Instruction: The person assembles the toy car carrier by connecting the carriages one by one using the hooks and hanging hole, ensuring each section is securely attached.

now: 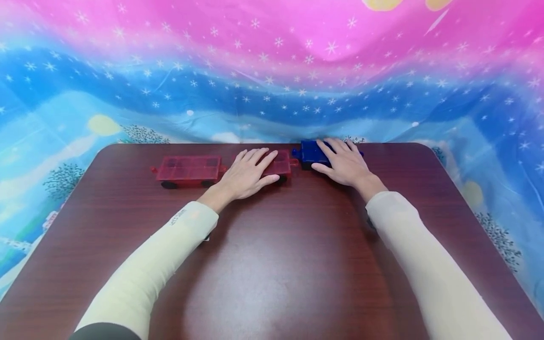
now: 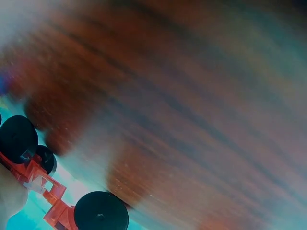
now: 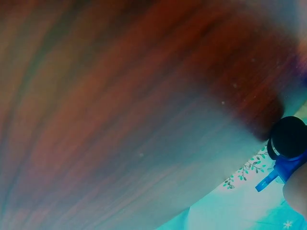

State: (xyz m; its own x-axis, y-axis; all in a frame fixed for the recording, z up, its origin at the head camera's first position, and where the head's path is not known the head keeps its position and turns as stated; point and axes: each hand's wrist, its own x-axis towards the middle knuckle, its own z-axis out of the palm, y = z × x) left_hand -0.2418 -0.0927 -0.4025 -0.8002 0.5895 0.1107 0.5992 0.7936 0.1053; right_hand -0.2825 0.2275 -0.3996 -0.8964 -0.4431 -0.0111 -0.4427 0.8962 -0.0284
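Observation:
In the head view my left hand [image 1: 248, 174] lies over a translucent red toy train car [image 1: 281, 163], fingers spread across its top and thumb by its near side. A second red toy train car [image 1: 189, 168] stands just left of it; my hand hides part of the gap between them. My right hand [image 1: 346, 163] rests on a blue toy train car [image 1: 309, 153], its fingers extended over the top. The red car's right-hand coupling [image 1: 294, 162] sits close to the blue car; whether they are linked I cannot tell. Black wheels [image 2: 101, 211] show in the left wrist view.
All the cars stand in a row near the far edge of the dark brown wooden table [image 1: 263, 264]. Behind and beside it hangs a pink and blue snowflake-patterned cloth [image 1: 272, 71]. Light sleeves cover both forearms.

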